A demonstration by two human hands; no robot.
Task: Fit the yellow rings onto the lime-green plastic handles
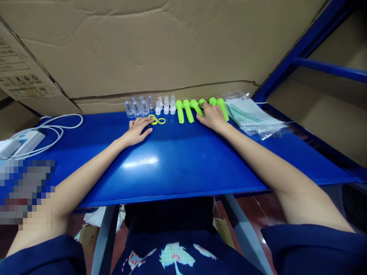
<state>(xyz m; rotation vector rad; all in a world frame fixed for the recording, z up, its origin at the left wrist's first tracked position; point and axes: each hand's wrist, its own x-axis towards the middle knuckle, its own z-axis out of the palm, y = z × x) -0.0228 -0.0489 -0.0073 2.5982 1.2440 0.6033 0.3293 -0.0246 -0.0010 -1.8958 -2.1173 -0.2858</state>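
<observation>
My left hand (138, 130) lies flat on the blue table (177, 164), fingers stretched out, fingertips touching the yellow rings (157, 120). Behind the rings stand several clear plastic caps (139, 107) and several small white pieces (166, 106). My right hand (211, 115) rests over a row of bright green plastic tubes (187, 110), its fingers on the middle ones; whether they grip a tube is hidden from here.
A pile of clear bags with pale green sheets (252, 116) lies at the right of the tubes. A white cable and device (31, 135) sit at the far left. Cardboard (160, 49) walls the back; a blue rack frame (315, 53) rises at right.
</observation>
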